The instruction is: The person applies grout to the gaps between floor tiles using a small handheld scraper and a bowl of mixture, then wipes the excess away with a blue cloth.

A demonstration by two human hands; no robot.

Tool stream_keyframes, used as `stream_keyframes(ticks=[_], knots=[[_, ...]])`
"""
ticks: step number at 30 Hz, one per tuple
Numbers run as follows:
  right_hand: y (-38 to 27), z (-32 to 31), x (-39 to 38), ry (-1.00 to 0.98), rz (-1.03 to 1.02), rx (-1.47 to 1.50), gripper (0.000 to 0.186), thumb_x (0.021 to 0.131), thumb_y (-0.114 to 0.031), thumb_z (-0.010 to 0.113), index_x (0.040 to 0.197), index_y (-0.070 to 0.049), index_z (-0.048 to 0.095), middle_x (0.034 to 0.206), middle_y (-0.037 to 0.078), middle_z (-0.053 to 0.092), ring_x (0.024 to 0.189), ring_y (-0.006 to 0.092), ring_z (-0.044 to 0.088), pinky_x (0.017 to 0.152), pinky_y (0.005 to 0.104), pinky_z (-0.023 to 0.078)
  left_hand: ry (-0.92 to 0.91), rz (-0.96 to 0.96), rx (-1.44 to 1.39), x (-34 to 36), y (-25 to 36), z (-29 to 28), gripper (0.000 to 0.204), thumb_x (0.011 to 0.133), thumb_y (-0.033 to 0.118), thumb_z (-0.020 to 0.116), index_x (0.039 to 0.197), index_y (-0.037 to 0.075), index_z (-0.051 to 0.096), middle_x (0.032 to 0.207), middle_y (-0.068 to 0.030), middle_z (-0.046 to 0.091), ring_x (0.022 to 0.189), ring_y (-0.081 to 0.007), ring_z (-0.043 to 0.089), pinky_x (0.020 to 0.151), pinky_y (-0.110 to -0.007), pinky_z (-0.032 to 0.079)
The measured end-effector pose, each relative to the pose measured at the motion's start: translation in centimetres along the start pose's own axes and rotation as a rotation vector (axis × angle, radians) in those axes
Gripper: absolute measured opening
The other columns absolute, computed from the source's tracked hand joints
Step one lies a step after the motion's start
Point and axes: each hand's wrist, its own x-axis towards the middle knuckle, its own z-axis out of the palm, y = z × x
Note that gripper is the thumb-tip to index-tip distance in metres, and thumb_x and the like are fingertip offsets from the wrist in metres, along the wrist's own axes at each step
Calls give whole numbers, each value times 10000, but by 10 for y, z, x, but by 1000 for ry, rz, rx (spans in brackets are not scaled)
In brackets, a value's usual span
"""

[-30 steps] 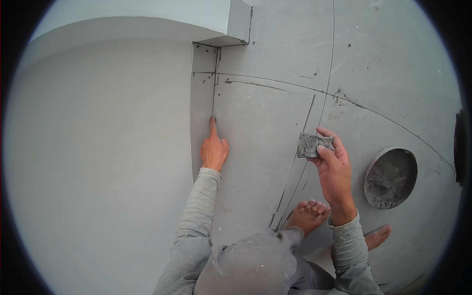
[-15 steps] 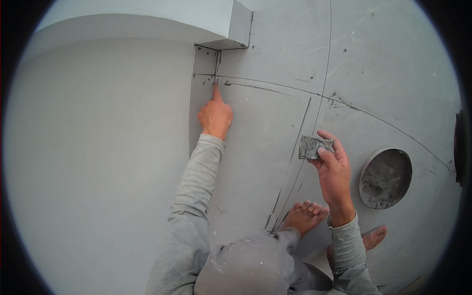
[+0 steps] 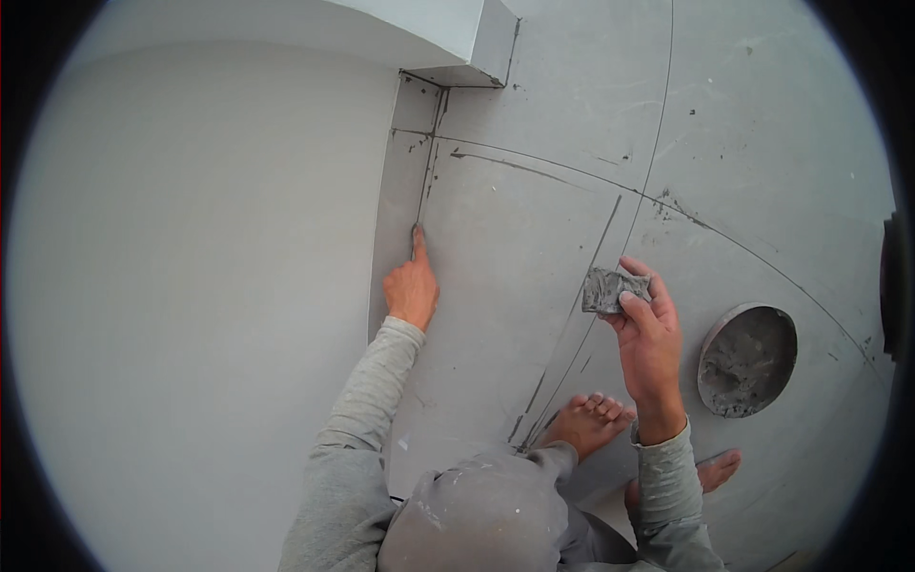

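My left hand (image 3: 412,289) presses its outstretched index fingertip to the corner seam (image 3: 426,176) where the grey skirting tile (image 3: 402,176) meets the floor. Its other fingers are curled and nothing is visible in them. A dark line of grout runs along that seam from the fingertip to the far corner. In my right hand (image 3: 650,334), between thumb and fingers, is a small flat rectangular piece (image 3: 602,289) smeared with grey grout, raised over the floor. Right of that hand stands a round bowl (image 3: 760,315) with dark grey grout (image 3: 748,367) inside.
Grey floor tiles (image 3: 524,248) meet in dark grout lines, with smears and crumbs beside them. A white wall (image 3: 210,286) rises on the left, with a boxed ledge (image 3: 491,43) jutting out at the far end. My bare foot (image 3: 593,424) is near the right hand. A dark object (image 3: 894,286) sits at the right rim.
My left hand has slid toward me along the corner seam, its index finger still against it, and a dark line now shows behind it. The right hand stays nearly where it was.
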Motion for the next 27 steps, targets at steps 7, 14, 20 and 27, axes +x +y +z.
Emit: stream_keyframes(ticks=[7, 14, 20, 27], knots=[[5, 6, -6, -34, 22, -37, 431, 1009, -17, 506, 1438, 24, 495, 1144, 127, 697, 1032, 178, 691, 936, 355, 568, -147, -108, -100, -91, -24, 50, 911, 827, 53, 620, 1649, 82, 228, 680, -144, 694, 585, -358, 666, 563, -482, 511], [2, 13, -6, -84, 50, -160, 421, 1011, -34, 527, 1430, 12, 504, 1168, 97, 690, 1029, 151, 674, 915, 338, 549, -161, -167, -292, -126, -40, 50, 689, 904, 134, 601, 1564, 75, 413, 985, -189, 715, 860, -358, 701, 733, -503, 544], [-53, -15, -29, -89, -27, -617, 372, 1011, -65, 541, 1380, -13, 543, 1023, 61, 697, 893, 119, 649, 806, 312, 535, 22, 228, -1046, -85, 79, -80, 528, 938, 123, 604, 1458, 53, 543, 1130, -128, 624, 1032, -278, 603, 829, -409, 520], [-192, -80, -141, 187, 159, -1232, 332, 1004, -96, 564, 1314, 20, 591, 901, 88, 652, 822, 150, 641, 735, 348, 543, 241, 1053, -1256, -105, 216, -136, 582, 849, -16, 686, 1420, 49, 591, 1157, -129, 622, 1012, -256, 604, 804, -345, 502]])
